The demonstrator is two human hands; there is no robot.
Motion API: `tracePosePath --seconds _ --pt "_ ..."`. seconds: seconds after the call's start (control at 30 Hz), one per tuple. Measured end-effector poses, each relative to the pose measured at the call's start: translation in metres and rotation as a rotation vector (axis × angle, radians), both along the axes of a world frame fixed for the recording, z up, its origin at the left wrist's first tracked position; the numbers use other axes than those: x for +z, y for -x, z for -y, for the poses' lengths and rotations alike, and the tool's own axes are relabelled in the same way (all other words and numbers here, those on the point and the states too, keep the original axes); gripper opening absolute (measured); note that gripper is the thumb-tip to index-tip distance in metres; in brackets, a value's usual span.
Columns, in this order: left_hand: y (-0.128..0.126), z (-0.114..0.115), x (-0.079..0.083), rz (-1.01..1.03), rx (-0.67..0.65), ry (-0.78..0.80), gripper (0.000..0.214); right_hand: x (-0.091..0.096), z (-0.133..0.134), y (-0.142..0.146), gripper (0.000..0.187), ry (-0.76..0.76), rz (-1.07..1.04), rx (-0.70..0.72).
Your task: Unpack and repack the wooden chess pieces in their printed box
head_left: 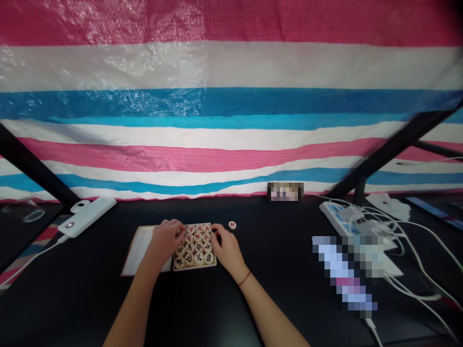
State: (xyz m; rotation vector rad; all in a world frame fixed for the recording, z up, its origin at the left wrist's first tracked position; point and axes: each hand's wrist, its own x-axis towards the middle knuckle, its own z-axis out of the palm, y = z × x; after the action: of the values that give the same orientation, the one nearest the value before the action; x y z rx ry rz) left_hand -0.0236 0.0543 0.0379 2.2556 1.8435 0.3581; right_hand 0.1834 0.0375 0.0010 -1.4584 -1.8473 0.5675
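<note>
A shallow box (195, 269) of round xiangqi pieces (198, 246) lies on the black table, red characters in the far rows and black in the near ones. Over its far left corner, my left hand (167, 239) has its fingers bent toward the thumb; what they pinch, if anything, is mostly hidden. My right hand (226, 246) curls its fingers and thumb against the box's right side. One loose red-marked xiangqi piece (232, 225) rests just beyond the right hand. Under the left hand and forearm is an open lid (135, 250) with a pale inside, partly covered.
A white power bank (87, 217) with a cable lies at the left. At the right are a power strip (334, 217), tangled white cables (415, 231) and a blurred phone-like object (343, 274). A small blurred box (285, 191) stands by the striped sheet (231, 159).
</note>
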Motion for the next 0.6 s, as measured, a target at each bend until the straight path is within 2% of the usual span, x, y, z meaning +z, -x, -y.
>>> tracePosePath --seconds 0.17,0.3,0.37,0.47,0.53,0.6 --pt "0.004 -0.003 -0.003 0.058 0.025 -0.025 0.016 -0.002 0.0 -0.001 0.027 0.0 -0.071 -0.032" --pt "-0.006 0.002 0.004 0.35 0.029 -0.142 0.02 0.004 0.006 0.001 0.03 -0.184 -0.107 -0.059" --pt "-0.019 0.009 0.011 0.546 -0.006 -0.098 0.021 0.009 0.011 0.005 0.033 -0.274 -0.096 0.008" --pt "-0.041 0.023 0.019 0.721 -0.081 0.025 0.018 0.015 0.017 0.011 0.031 -0.345 -0.124 0.112" --pt "-0.051 0.028 0.021 0.763 -0.092 0.053 0.016 0.017 0.017 0.011 0.027 -0.359 -0.146 0.156" --pt "-0.052 0.028 0.019 0.754 -0.07 0.031 0.017 0.015 0.013 0.004 0.028 -0.365 -0.145 0.139"
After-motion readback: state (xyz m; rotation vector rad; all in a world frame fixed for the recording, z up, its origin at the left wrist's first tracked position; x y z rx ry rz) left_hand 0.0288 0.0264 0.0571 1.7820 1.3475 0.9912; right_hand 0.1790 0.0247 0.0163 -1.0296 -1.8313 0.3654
